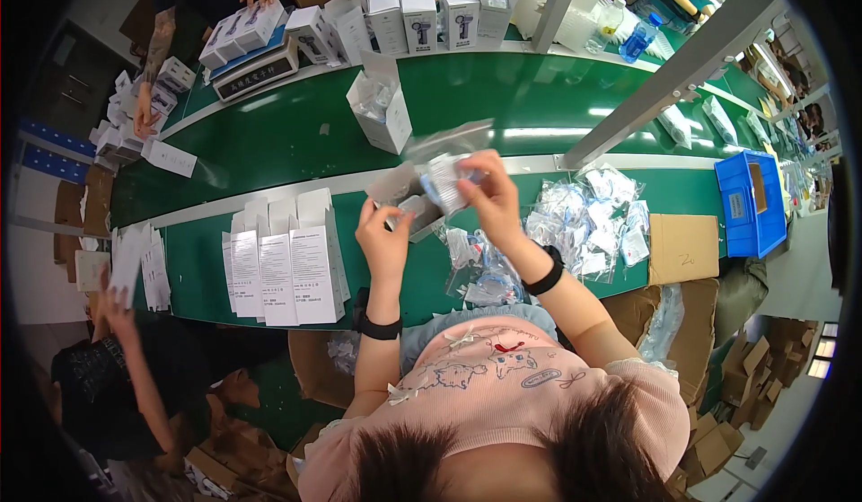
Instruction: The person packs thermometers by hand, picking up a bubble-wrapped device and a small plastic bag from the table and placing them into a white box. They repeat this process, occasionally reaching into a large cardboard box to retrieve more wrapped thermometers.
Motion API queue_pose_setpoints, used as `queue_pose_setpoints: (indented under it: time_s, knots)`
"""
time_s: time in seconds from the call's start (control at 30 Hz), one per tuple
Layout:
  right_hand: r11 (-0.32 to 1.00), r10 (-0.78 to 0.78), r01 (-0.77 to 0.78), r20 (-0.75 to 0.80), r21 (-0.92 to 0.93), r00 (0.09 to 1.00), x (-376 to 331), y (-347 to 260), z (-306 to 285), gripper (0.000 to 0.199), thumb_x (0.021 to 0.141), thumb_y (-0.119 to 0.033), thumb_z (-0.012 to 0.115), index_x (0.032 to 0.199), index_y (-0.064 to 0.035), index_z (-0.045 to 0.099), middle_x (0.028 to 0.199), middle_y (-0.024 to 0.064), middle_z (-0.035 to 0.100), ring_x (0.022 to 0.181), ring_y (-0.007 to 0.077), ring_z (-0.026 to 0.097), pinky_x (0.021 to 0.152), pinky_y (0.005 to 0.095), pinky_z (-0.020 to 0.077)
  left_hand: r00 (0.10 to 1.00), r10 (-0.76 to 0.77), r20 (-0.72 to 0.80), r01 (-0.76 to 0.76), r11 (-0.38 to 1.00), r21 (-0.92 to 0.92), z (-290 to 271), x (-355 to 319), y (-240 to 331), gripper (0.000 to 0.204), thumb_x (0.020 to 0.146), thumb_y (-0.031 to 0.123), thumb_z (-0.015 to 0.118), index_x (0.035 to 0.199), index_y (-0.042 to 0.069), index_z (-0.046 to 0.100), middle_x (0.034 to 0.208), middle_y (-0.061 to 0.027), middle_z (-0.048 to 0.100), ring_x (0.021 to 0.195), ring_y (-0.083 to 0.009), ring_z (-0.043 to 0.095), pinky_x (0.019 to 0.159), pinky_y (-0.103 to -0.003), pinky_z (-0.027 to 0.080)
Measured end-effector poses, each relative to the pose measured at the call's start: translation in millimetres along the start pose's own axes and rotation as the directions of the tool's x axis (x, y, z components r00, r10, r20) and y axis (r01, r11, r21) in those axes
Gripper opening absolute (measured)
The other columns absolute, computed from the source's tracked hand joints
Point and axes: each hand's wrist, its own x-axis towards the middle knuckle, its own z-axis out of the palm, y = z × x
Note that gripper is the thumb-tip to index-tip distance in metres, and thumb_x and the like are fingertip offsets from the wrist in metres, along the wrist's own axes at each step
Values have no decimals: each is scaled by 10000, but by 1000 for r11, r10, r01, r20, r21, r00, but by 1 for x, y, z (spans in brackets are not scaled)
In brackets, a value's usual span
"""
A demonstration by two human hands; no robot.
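Both hands work above the green worktop (377, 277): the right hand (489, 192) pinches a clear plastic bag (444, 156), the left hand (382, 237) grips what looks like a small grey part (415, 207); a loose pinch could drop it among the bagged parts (584, 219)

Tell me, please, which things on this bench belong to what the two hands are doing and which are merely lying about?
In hand:
- clear plastic bag, pinched by the right hand
- small white part, held between the right hand and the left hand

Lying about:
- row of upright white cartons
- pile of bagged parts
- blue bin
- open white box on the green belt
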Motion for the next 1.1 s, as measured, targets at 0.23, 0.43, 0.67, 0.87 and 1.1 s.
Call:
queue_pose_setpoints:
  time_s: [0.23,0.43,0.67,0.87,1.1]
  knots:
    - [582,-533,732,513,-355,673,0,27,22,241,644,-58,670,868,-91,586,931,66,563,939,233,522,710,333,442,986,-167,10,163,943,-290,-6,17,-36,75,587,-49,627,638,-36,573,704,-91,594,522,-105,464,498,-227,366]
    - [381,-314,811,763,-444,565,4,28,3,305,580,-102,700,863,-106,586,930,30,565,988,237,493,817,395,403,939,-324,110,342,876,-340,-4,17,-29,80,617,-71,599,663,-5,597,594,25,497,515,-38,383,451,-188,265]
    - [337,-395,836,741,-433,543,0,24,11,296,628,-178,685,894,-96,584,1003,41,524,1036,254,455,920,469,318,957,-277,83,289,924,-249,-2,20,-21,87,613,-17,662,657,-7,589,574,23,491,495,-44,322,447,-204,246]
    - [388,-114,701,724,-598,680,-17,17,27,368,646,-244,691,961,-99,568,1121,68,455,1117,282,375,975,502,241,945,-291,147,313,935,-165,-9,21,-30,204,624,65,706,769,-17,589,717,-45,583,603,-79,463,518,-211,365]
    - [744,-274,475,434,-470,859,-15,33,-17,702,618,-261,731,1219,-102,404,1208,126,369,1175,318,307,1004,473,203,978,176,-108,-90,835,542,-83,5,-9,658,589,90,735,1165,18,424,1311,-185,315,1197,-358,297,961,-450,271]
